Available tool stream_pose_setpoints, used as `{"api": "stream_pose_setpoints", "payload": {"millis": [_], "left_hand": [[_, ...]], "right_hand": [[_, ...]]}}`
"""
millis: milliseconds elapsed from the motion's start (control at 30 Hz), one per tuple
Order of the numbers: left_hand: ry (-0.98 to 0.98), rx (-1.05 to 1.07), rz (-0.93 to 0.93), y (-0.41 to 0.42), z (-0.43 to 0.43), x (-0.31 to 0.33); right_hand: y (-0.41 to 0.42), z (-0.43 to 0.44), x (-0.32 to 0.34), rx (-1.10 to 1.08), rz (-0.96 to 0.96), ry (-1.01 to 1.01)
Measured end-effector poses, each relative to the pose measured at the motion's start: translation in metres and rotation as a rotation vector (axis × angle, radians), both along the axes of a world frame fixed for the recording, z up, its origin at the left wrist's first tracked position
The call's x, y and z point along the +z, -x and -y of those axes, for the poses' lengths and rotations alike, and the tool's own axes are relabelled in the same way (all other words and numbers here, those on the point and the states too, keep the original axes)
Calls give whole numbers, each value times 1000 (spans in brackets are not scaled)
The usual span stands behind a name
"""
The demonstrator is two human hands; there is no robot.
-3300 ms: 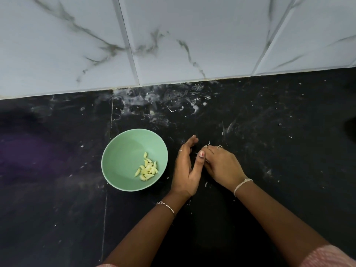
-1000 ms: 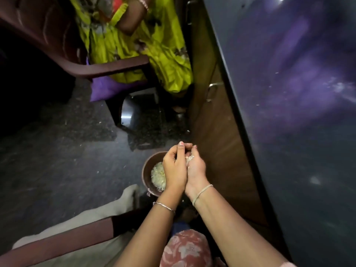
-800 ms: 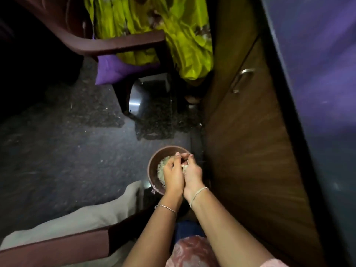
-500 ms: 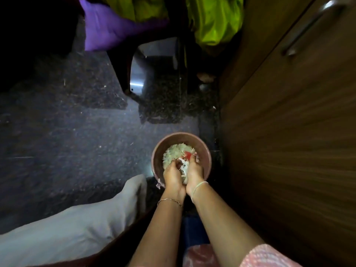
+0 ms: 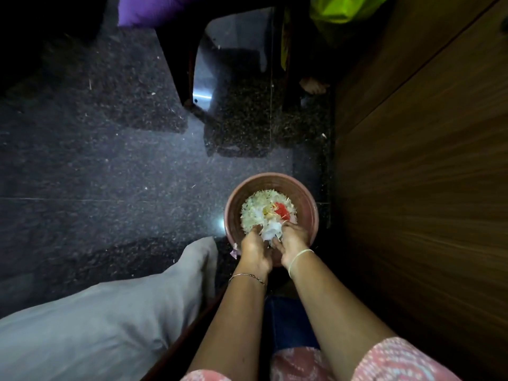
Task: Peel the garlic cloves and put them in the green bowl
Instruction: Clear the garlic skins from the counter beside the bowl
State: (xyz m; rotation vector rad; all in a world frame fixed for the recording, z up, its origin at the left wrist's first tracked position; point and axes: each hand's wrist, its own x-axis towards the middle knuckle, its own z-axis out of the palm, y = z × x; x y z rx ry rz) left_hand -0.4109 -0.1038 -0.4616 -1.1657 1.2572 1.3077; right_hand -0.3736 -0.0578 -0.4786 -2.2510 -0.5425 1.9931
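Dark speckled floor (image 5: 110, 174) fills everything ahead of and to the left of the hands. A brown wooden cabinet front (image 5: 426, 188) runs down the right side, just past the right hand. Grey cloth (image 5: 96, 325) bulks below-left of the left forearm (trouser leg or cushion, can't say). A round brown bin (image 5: 270, 178) sits on the floor directly under both hands, holding a heap of pale peelings (image 5: 255, 207). The left hand (image 5: 254, 248) and right hand (image 5: 292, 240) hang side by side over the bin's near rim, knuckles up and fingers curled down into the heap. A white wad of papery skins (image 5: 270, 231) sits between the fingertips. The tips are buried, so I cannot tell whether either hand grips the wad or has let go. A red scrap (image 5: 281, 210) lies just beyond the right hand. The wad has no clear long axis. The green bowl and garlic cloves are both out of frame. My guess is they are up on a worktop above the cabinet, which would make the right hand the nearer one. The top-edge items are cropped.
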Motion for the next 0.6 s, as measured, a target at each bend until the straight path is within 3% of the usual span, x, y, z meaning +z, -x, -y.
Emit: {"api": "stream_pose_setpoints", "payload": {"millis": [167, 367, 600], "left_hand": [[13, -93, 32, -4, -7, 2], [11, -61, -6, -10, -10, 4], [-113, -305, 52, -30, -16, 2]], "right_hand": [[-4, 2, -10, -37, 16, -49], [-9, -1, -12, 107, 39, -140], [-7, -9, 4, 247, -72, 24]]}}
